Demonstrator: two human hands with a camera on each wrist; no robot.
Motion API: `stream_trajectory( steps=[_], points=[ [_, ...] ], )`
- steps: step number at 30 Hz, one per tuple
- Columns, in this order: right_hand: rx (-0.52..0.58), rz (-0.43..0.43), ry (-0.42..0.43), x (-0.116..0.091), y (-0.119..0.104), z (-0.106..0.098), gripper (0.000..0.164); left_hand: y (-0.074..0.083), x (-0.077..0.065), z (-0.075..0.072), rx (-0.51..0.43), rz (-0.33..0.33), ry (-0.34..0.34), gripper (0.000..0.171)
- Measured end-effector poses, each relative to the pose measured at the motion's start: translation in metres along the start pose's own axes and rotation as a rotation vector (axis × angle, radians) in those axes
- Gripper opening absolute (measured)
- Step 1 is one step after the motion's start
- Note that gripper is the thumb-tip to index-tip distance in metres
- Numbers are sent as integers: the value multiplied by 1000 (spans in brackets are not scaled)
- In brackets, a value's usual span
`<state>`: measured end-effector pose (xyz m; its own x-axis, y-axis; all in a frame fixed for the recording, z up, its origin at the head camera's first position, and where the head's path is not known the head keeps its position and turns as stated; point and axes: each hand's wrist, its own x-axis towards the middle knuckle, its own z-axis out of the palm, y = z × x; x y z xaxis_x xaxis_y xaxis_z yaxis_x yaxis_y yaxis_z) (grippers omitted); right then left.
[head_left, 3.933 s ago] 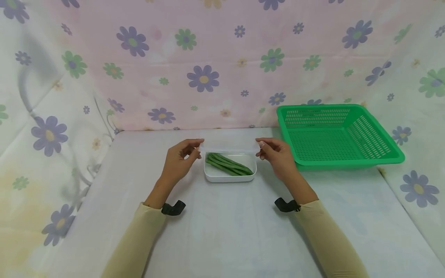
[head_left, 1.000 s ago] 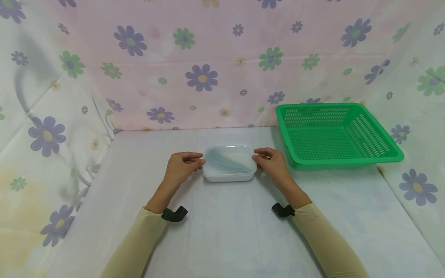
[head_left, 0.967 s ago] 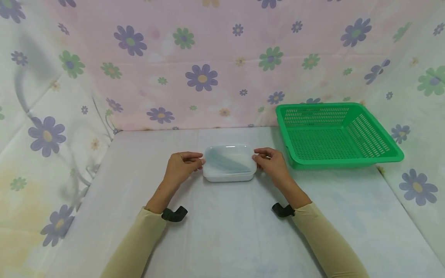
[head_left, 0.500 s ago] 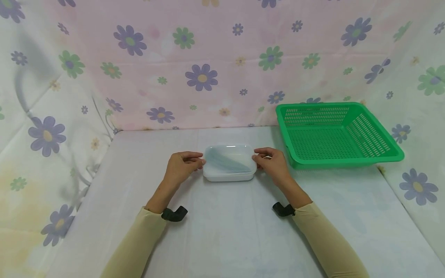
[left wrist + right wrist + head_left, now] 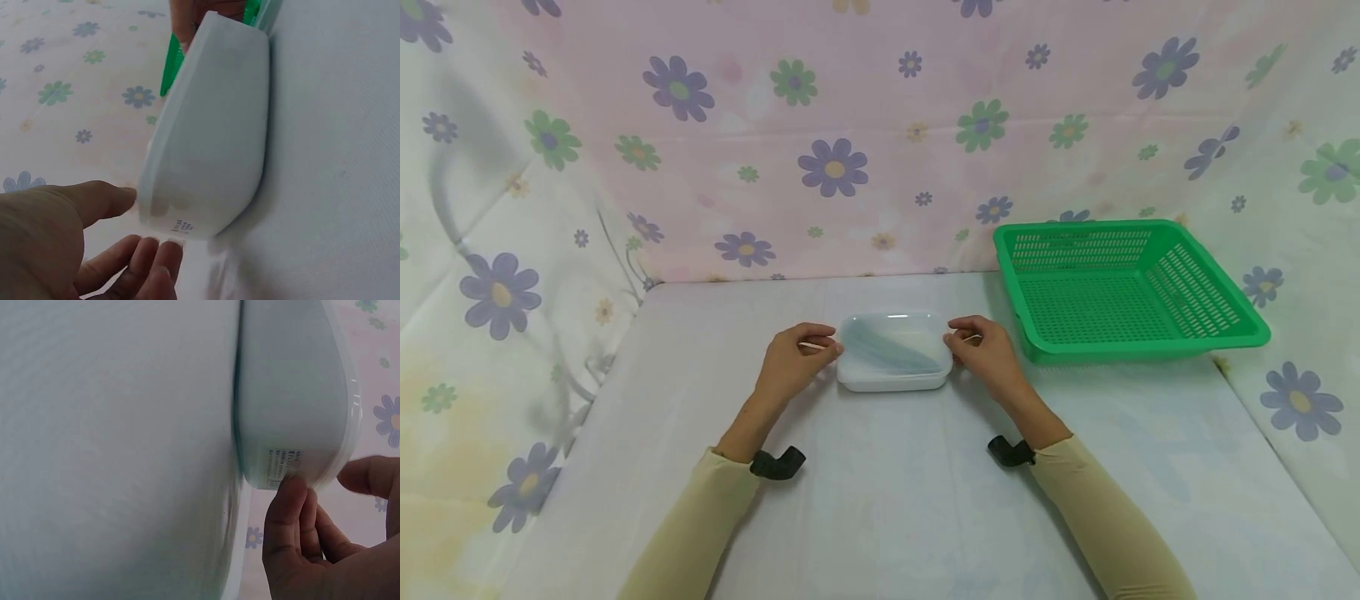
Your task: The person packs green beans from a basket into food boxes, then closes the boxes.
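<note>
A white rectangular food container (image 5: 892,386) stands on the table with a translucent lid (image 5: 895,346) over its top. Green beans, seen uncovered earlier, show through only as a blurred greenish band. At the container's left end, my left hand (image 5: 792,360) pinches the lid's edge; in the left wrist view its thumb meets the rim and the other fingertips are at the end wall. My right hand (image 5: 988,354) holds the opposite end likewise, thumb at the lid's edge and fingertips against the labelled end wall (image 5: 284,467). Whether the lid is fully seated cannot be told.
A green slotted plastic basket (image 5: 1105,308) stands at the back right, beyond my right hand. White cloth covers the table (image 5: 880,492). Flower-patterned curtains (image 5: 880,100) close off the back and both sides. Each wrist carries a black camera mount.
Earlier, both hands held the lid tilted up behind the container, with the green beans uncovered. The lid has since come down over it. In the last second the hands have barely shifted.
</note>
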<state>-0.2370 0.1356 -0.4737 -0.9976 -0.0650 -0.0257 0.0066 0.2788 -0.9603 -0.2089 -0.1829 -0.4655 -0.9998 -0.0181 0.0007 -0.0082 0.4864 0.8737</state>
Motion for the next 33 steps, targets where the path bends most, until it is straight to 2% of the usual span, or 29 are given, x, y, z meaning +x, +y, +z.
stream_trajectory(
  steps=[3, 7, 10, 16, 21, 24, 33],
  points=[
    [-131, -72, 16, -1, 0, 1, 32, 1, 0, 5, 105, 96, 45, 41],
    [-241, -187, 22, -2, -2, 3, 36, 6, 0, 13, 162, 239, 79, 44],
    [-314, -266, 6, -2, -6, 5, 42, 10, 1, 18, 193, 297, 85, 48],
    [-484, -414, -50, -2, -11, 15, 51, 14, 5, 30, 286, 366, 69, 60],
    [-565, -541, -106, 0, -13, 23, 56, 16, 8, 41, 391, 435, 41, 68],
    [-585, -570, -138, 0, -13, 27, 58, 17, 9, 46, 427, 461, 40, 70],
    [-651, -574, -199, 2, -11, 36, 62, 14, 10, 53, 450, 457, -6, 71]
  ],
)
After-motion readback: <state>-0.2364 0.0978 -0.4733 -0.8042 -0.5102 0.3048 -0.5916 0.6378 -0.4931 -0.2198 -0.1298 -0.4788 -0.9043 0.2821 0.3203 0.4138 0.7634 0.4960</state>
